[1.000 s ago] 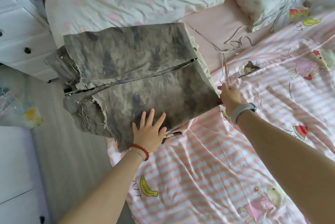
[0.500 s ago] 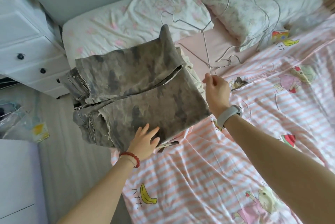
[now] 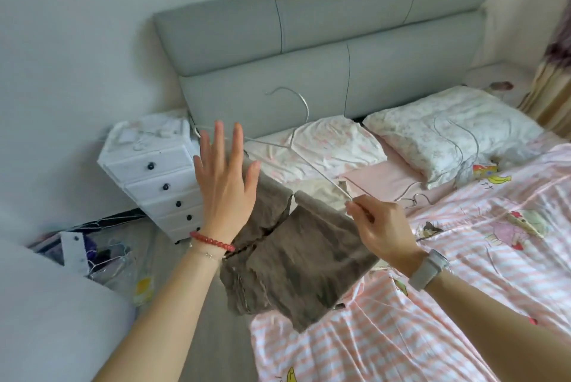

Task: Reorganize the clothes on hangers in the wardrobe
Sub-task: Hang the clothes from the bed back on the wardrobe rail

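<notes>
**Trousers hanging on a wire hanger over the bed edge**

The right hand (image 3: 381, 227) pinches one end of a thin wire hanger (image 3: 312, 162) between thumb and fingers (image 3: 355, 207), holding it up in the air above the edge of the bed (image 3: 463, 289). A pair of mottled grey-brown trousers (image 3: 296, 264) is draped over the hanger's lower bar and hangs down, its lower part in front of the striped pink sheet and the floor. The hanger's hook curves up in front of the grey headboard (image 3: 324, 35). The left hand (image 3: 224, 184) is raised beside the trousers with palm forward and fingers spread and straight, holding nothing; whether it touches the cloth cannot be told. More wire hangers (image 3: 457, 147) lie on the pillow (image 3: 448, 131) at the head of the bed. A white chest of drawers (image 3: 154, 171) stands beside the bed.
</notes>
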A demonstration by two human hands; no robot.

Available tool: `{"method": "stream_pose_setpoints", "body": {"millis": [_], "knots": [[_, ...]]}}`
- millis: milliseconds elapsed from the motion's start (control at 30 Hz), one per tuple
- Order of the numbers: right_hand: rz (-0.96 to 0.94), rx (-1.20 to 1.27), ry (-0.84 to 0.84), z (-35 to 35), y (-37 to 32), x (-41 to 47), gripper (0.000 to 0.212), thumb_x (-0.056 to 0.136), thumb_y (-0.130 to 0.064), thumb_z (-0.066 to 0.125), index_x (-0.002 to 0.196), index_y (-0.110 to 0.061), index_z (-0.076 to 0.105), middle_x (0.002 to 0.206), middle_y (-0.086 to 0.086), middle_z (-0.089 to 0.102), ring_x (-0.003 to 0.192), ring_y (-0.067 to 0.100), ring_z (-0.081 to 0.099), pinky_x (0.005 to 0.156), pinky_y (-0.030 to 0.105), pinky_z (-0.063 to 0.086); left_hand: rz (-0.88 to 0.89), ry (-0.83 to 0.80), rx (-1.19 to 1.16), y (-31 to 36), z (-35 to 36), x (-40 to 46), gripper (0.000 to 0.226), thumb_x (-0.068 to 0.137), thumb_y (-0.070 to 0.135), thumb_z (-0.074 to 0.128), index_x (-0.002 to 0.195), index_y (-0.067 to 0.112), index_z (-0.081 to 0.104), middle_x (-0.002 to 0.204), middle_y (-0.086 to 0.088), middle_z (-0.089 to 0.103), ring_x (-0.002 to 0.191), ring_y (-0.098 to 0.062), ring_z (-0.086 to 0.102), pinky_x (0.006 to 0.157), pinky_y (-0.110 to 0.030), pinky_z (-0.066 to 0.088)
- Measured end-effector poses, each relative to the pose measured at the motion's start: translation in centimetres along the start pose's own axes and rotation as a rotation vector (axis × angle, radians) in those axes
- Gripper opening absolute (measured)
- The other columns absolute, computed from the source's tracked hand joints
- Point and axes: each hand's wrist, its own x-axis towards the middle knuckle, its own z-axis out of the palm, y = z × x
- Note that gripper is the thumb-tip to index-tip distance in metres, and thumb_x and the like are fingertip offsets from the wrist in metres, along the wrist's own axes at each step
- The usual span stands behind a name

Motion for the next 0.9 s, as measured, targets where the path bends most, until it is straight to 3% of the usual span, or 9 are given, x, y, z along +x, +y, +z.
{"method": "stream_pose_setpoints", "body": {"millis": [67,100,167,200,300,433,567,700,900], "knots": [[-0.12,-0.012,0.023,-1.6,-2.4,-0.4,0.028,0.089,-0.024,0.053,0.068,-0.007,0.062,0.05,0.006,0.055,0.042,0.027,0.049,0.043,0.033,0.043,0.017,-0.048,0.046,0.7,-3.5,-0.8,0.048,0.097,0.032,0.041,0.142,0.023,0.031,0.151,-0.007,0.027,0.142,-0.028,0.011,0.11,-0.053,-0.002],[-0.183,-0.021,0.051,-2.4,-3.5,-0.6,0.031,0.088,-0.027,0.051,0.065,-0.008,0.061,0.048,0.003,0.054,0.04,0.025,0.047,0.042,0.027,0.039,0.037,-0.038,0.042,1.0,-5.3,-1.4,0.041,0.097,0.029,0.042,0.137,0.021,0.042,0.143,-0.006,0.042,0.139,-0.026,0.025,0.11,-0.053,0.0],[-0.289,-0.073,0.11,-4.1,-5.4,-1.3,0.035,0.086,-0.031,0.045,0.063,-0.01,0.06,0.047,-0.002,0.052,0.04,0.021,0.048,0.042,0.021,0.032,0.09,0.041,0.015,1.7,-8.9,-3.0,0.026,0.096,0.022,0.046,0.113,0.013,0.063,0.11,-0.007,0.065,0.11,-0.028,0.056,0.107,-0.049,0.021],[-0.326,-0.11,0.146,-4.8,-6.2,-1.8,0.035,0.086,-0.032,0.044,0.064,-0.011,0.061,0.05,-0.002,0.055,0.042,0.021,0.051,0.042,0.02,0.032,0.094,0.076,0.003,2.2,-10.7,-4.1,0.023,0.095,0.02,0.048,0.102,0.01,0.068,0.097,-0.007,0.068,0.094,-0.03,0.061,0.098,-0.044,0.034],[-0.347,-0.194,0.308,-6.4,-7.9,-3.2,0.03,0.086,-0.029,0.046,0.071,-0.012,0.066,0.062,0.001,0.063,0.058,0.025,0.059,0.053,0.025,0.036,0.086,0.122,-0.024,4.5,-15.0,-8.4,0.018,0.091,0.016,0.053,0.09,0.007,0.069,0.085,-0.007,0.068,0.078,-0.028,0.061,0.072,-0.039,0.048],[-0.279,-0.185,0.41,-7.0,-10.4,-4.9,0.018,0.087,-0.02,0.056,0.08,-0.008,0.069,0.08,0.008,0.065,0.074,0.032,0.059,0.078,0.034,0.029,0.092,0.145,-0.075,7.3,-18.4,-14.3,0.014,0.089,0.015,0.057,0.086,0.007,0.068,0.079,-0.002,0.067,0.07,-0.017,0.06,0.061,-0.029,0.047],[-0.311,-0.085,0.319,-6.3,-13.0,-7.5,0.016,0.087,-0.007,0.054,0.09,0.0,0.068,0.09,0.019,0.062,0.083,0.04,0.056,0.083,0.047,0.041,-0.039,0.047,-0.197,8.1,-21.2,-18.9,0.016,0.089,0.021,0.058,0.083,0.011,0.069,0.063,0.005,0.061,0.052,-0.004,0.046,0.052,-0.015,0.035],[-0.39,-0.033,0.2,-4.2,-15.0,-11.4,0.016,0.087,-0.003,0.052,0.091,0.001,0.067,0.087,0.021,0.06,0.079,0.04,0.054,0.08,0.053,0.045,-0.215,-0.014,-0.248,7.4,-23.2,-25.0,0.021,0.089,0.03,0.054,0.077,0.019,0.068,0.046,0.011,0.048,0.044,-0.007,0.044,0.043,-0.017,0.031],[-0.457,0.003,0.097,0.3,-17.6,-18.1,0.013,0.08,0.012,0.056,0.086,0.004,0.065,0.085,0.022,0.057,0.08,0.042,0.055,0.095,0.059,0.036,-0.417,-0.119,-0.397,5.9,-26.4,-34.2,0.023,0.09,0.028,0.054,0.069,0.036,0.059,0.045,0.011,0.049,0.035,-0.004,0.043,0.041,-0.025,0.037]]}}
